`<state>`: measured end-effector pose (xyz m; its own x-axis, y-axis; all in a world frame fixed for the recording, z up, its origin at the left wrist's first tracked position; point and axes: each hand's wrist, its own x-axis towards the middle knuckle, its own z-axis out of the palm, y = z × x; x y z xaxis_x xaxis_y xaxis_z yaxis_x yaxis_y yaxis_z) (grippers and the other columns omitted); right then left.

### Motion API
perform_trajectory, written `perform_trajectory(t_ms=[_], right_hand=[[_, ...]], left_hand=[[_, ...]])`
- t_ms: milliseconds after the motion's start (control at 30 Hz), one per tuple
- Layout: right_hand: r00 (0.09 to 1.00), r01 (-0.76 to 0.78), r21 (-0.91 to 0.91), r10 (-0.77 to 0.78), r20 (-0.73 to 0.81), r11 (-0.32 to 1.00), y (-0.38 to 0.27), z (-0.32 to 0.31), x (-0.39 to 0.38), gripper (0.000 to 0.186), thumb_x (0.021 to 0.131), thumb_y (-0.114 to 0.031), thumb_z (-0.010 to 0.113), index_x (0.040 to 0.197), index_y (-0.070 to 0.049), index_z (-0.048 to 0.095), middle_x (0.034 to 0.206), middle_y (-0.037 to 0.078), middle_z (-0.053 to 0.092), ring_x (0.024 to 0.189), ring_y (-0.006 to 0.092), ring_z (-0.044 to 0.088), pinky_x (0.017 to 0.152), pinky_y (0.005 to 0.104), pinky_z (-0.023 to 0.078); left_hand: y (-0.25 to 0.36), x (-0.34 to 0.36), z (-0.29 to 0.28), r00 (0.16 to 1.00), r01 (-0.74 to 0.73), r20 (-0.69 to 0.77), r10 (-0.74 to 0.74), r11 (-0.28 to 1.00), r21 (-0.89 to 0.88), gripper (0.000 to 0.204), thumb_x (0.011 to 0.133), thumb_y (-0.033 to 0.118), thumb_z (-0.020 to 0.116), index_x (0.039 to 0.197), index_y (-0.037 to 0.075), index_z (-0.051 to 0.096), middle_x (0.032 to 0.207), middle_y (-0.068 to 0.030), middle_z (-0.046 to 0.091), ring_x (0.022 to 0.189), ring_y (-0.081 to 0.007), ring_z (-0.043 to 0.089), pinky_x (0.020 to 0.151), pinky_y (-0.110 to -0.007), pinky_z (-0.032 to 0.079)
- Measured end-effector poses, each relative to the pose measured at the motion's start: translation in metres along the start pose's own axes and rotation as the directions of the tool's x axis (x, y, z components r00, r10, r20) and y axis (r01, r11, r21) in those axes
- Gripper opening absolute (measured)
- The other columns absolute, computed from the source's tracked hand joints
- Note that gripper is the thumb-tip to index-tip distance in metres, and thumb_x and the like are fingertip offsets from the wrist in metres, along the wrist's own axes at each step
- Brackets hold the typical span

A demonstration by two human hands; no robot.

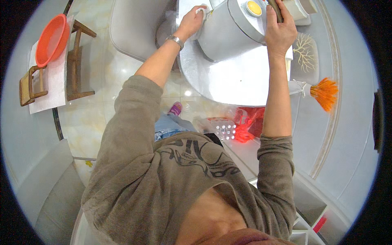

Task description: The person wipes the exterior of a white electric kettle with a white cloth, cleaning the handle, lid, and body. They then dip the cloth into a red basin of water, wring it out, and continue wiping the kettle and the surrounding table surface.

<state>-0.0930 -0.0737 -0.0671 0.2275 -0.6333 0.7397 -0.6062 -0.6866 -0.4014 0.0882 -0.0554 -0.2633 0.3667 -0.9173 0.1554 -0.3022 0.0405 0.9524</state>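
A large pale grey, drum-shaped container (222,36) leans tilted on a glossy white round-edged table (232,85). On its upper end is a round yellow disc with a white rim (254,8). My left hand (191,24), with a metal watch on the wrist, is closed on a crumpled white cloth (201,12) at the container's left side. My right hand (281,34) is wrapped around a dark brown bar (276,10) at the container's upper right edge. The far end of the bar is cut off by the picture's top edge.
A grey chair (132,28) stands left of the table. Farther left, an orange-red basin (52,40) rests by a wooden stool (75,61). Orange dried stalks (324,94) stick out at the right. Packed bottles (222,127) and red bags (245,130) lie below the table.
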Motion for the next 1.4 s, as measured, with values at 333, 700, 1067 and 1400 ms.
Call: perform_trajectory(t_ms=[333,700,1067,1400], right_hand=[[0.999,-0.039,-0.047,0.041,0.027,0.998,0.009,0.001,-0.003,0.034,0.085,-0.026,0.059,0.113,-0.009,0.062,0.102,0.009,0.066,0.090,0.0198,0.063,0.079,0.0288,0.048],[1.000,0.004,-0.017,-0.003,0.018,1.000,0.015,-0.001,-0.005,0.031,0.084,-0.026,0.061,0.108,-0.007,0.065,0.097,0.009,0.067,0.086,0.0161,0.063,0.077,0.0257,0.048],[0.997,-0.079,0.042,0.079,-0.006,0.996,-0.007,-0.001,0.000,0.032,0.079,-0.012,0.062,0.107,0.003,0.061,0.097,0.018,0.063,0.088,0.0267,0.062,0.079,0.0319,0.047],[0.998,-0.055,0.004,0.055,-0.018,0.998,0.000,0.000,0.000,0.032,0.079,-0.013,0.061,0.107,0.001,0.061,0.100,0.019,0.063,0.091,0.0297,0.061,0.082,0.0346,0.046]], left_hand=[[-0.019,-0.068,-0.003,0.991,-0.133,0.008,0.136,0.956,0.261,0.034,0.083,0.005,0.045,0.116,0.008,0.053,0.107,-0.0196,0.059,0.097,-0.0371,0.055,0.090,-0.042,0.042],[0.009,-0.011,-0.029,0.983,0.179,-0.012,-0.181,0.980,-0.088,0.033,0.089,0.015,0.039,0.114,0.011,0.060,0.098,-0.0108,0.063,0.088,-0.0190,0.059,0.078,-0.029,0.044],[-0.039,-0.013,0.013,0.947,0.301,-0.101,-0.304,0.953,-0.039,0.042,0.088,0.026,0.038,0.116,-0.001,0.053,0.101,-0.0228,0.062,0.092,-0.0338,0.059,0.083,-0.041,0.044],[-0.006,-0.109,0.014,0.941,0.339,0.022,-0.339,0.939,-0.053,0.037,0.081,0.014,0.043,0.115,0.003,0.054,0.102,-0.0231,0.061,0.096,-0.0391,0.056,0.087,-0.043,0.042]])
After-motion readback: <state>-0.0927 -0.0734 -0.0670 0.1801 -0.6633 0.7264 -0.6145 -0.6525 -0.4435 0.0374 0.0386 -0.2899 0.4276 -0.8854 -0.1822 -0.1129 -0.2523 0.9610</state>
